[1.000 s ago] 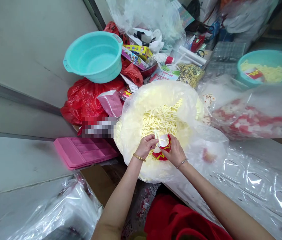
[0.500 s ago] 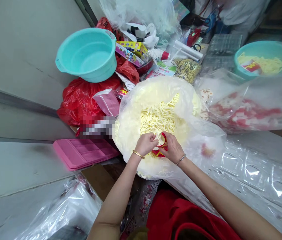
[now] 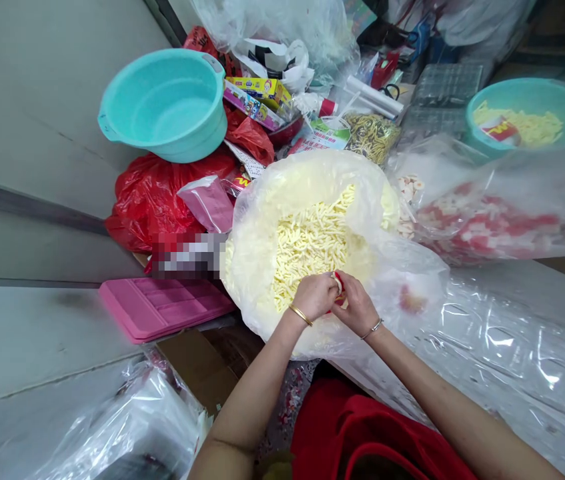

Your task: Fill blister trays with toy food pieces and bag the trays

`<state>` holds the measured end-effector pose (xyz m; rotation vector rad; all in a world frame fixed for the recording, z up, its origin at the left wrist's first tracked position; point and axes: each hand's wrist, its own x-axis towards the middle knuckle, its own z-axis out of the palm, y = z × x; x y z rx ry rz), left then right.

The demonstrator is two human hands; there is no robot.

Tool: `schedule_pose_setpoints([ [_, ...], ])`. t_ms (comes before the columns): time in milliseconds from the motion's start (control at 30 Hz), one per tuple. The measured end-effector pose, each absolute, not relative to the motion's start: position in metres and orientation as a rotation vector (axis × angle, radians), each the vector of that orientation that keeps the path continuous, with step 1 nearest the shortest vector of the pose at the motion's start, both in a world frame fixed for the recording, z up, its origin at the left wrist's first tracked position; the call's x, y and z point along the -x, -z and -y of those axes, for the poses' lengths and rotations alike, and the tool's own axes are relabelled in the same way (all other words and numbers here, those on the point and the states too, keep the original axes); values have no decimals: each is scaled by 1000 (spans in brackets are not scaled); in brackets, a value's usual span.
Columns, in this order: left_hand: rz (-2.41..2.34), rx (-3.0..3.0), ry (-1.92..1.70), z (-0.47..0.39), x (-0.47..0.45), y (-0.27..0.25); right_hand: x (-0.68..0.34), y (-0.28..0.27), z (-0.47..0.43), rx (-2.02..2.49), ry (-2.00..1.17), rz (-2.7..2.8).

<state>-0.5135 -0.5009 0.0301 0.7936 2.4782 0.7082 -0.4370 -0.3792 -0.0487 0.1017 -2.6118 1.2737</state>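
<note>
A small red fries carton [image 3: 340, 299] with yellow marking is mostly covered by my hands. My right hand [image 3: 358, 307] grips it from the right, thumb and fingers around its side. My left hand [image 3: 318, 295] is closed against the carton's mouth from the left; what its fingertips pinch is hidden. Both hands are over the near part of a wide round container lined with a cloudy plastic bag [image 3: 257, 220]. Inside lies a heap of pale yellow fry-shaped pieces [image 3: 312, 240], just beyond my hands.
A turquoise basin [image 3: 162, 100] rests on red plastic bags [image 3: 152, 200] at the left. Below them lies a pink tray [image 3: 162, 307]. Another turquoise basin [image 3: 532, 100] at the right holds similar pieces and a red carton. Clear plastic bags [image 3: 492, 220] and clear packaging [image 3: 512, 347] crowd the right side.
Both hands and the carton have shifted slightly right and nearer to me. My left hand has turned in over the carton, hiding most of it. The view has tilted a little.
</note>
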Motion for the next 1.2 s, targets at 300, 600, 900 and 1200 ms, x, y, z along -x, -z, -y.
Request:
schedule_pose_setpoints([
  [300, -2732, -192, -949, 458, 587, 30, 430, 49, 355, 183, -1255, 2577],
  [600, -2497, -66, -1330, 504, 575, 35, 431, 50, 353, 177, -1274, 2580],
  [900, -1941, 79, -1851, 545, 546, -10, 448, 47, 376, 71, -1264, 2627],
  [1200, -2639, -694, -864, 531, 518, -40, 453, 30, 403, -27, -1262, 2585],
])
